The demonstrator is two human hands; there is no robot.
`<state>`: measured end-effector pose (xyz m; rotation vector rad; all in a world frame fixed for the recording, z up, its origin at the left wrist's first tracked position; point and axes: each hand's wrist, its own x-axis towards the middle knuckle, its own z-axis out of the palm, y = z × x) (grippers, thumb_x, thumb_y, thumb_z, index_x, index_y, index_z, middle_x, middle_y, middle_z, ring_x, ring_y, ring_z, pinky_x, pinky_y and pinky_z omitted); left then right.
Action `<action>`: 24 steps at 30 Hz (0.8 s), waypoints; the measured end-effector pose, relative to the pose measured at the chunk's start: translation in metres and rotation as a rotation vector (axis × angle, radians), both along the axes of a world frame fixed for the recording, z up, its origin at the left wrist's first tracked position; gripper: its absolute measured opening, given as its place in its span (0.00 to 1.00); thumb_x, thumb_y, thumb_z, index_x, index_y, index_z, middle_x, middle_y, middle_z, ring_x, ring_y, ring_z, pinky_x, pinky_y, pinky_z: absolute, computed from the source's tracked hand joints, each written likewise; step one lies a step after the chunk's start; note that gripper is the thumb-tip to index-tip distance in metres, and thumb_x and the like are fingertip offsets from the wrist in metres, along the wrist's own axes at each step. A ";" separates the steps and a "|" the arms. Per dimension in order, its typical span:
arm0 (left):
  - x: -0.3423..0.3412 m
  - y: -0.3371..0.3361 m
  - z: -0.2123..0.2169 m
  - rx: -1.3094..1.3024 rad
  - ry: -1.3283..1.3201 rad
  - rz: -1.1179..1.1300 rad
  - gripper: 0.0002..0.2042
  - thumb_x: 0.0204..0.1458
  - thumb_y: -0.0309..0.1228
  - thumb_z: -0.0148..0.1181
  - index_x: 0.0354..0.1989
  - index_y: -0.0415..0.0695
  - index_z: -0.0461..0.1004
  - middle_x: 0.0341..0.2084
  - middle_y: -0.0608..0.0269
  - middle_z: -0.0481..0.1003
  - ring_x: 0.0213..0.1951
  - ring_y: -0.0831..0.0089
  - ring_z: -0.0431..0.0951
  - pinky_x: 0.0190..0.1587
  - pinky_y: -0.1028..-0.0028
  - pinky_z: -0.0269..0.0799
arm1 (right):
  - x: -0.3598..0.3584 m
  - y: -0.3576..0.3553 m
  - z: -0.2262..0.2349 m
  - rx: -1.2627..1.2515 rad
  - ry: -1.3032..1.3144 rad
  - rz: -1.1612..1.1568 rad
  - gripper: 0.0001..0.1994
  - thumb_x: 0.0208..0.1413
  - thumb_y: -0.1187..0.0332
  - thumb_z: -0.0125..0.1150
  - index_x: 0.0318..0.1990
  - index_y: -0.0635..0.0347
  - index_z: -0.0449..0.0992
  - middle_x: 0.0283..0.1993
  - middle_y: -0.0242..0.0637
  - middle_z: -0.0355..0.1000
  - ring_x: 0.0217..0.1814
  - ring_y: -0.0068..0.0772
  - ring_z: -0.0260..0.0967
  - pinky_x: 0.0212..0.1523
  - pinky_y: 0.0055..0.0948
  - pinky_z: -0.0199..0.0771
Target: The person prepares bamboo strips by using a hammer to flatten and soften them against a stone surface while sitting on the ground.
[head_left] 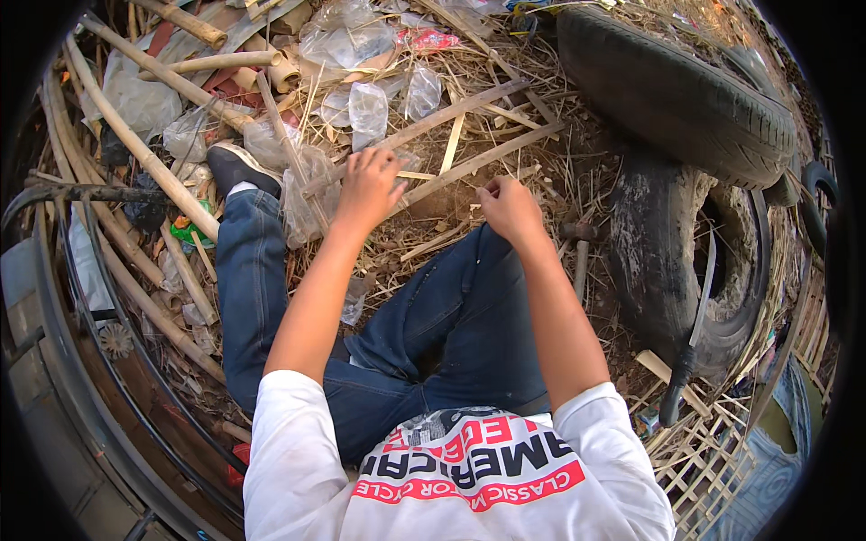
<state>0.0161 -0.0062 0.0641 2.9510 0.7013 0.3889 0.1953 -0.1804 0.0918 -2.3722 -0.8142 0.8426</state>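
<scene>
A ladder-like frame of thin wooden strips (492,162) lies on the littered ground in front of me. Over its near left part is my left hand (368,185), fingers apart; whether it presses on the wood I cannot tell. My right hand (512,209) is closed in a pinch just off the frame's near side, above my bent knee. Anything between those fingertips is too small or hidden to name. A hammer (580,248) lies to the right of that hand, its head toward the frame.
Worn tyres (677,99) stand at the right, one leaning over another (645,261). A long knife (693,338) with a black handle rests against the lower one. Bamboo poles (135,135) and plastic bags (347,36) cover the left and far ground. A black metal frame (99,325) curves along my left.
</scene>
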 end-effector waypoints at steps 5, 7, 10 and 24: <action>0.032 0.011 -0.013 -0.095 0.175 -0.106 0.15 0.45 0.33 0.69 0.43 0.48 0.80 0.44 0.65 0.73 0.54 0.65 0.68 0.57 0.61 0.60 | 0.025 0.039 -0.072 -0.063 0.430 -0.048 0.19 0.58 0.60 0.60 0.48 0.68 0.74 0.41 0.46 0.78 0.37 0.38 0.77 0.36 0.34 0.74; 0.030 0.020 -0.013 -0.149 0.175 -0.181 0.12 0.44 0.32 0.69 0.39 0.48 0.82 0.42 0.67 0.74 0.53 0.66 0.69 0.56 0.62 0.61 | 0.022 0.042 -0.070 0.053 0.645 -0.136 0.19 0.58 0.61 0.59 0.48 0.70 0.76 0.40 0.44 0.78 0.39 0.30 0.76 0.29 0.28 0.73; 0.030 0.028 -0.021 -0.183 0.119 -0.265 0.09 0.43 0.31 0.69 0.35 0.48 0.82 0.38 0.68 0.74 0.51 0.67 0.70 0.53 0.63 0.61 | 0.026 0.045 -0.071 0.101 0.812 -0.198 0.20 0.61 0.59 0.59 0.52 0.66 0.73 0.45 0.43 0.78 0.40 0.28 0.76 0.33 0.25 0.74; 0.031 0.033 -0.034 -0.133 -0.042 -0.372 0.06 0.46 0.30 0.66 0.33 0.47 0.81 0.35 0.68 0.73 0.46 0.67 0.72 0.51 0.63 0.64 | 0.025 0.050 -0.078 0.172 0.913 -0.292 0.15 0.63 0.64 0.59 0.49 0.68 0.71 0.46 0.45 0.77 0.46 0.38 0.78 0.43 0.32 0.81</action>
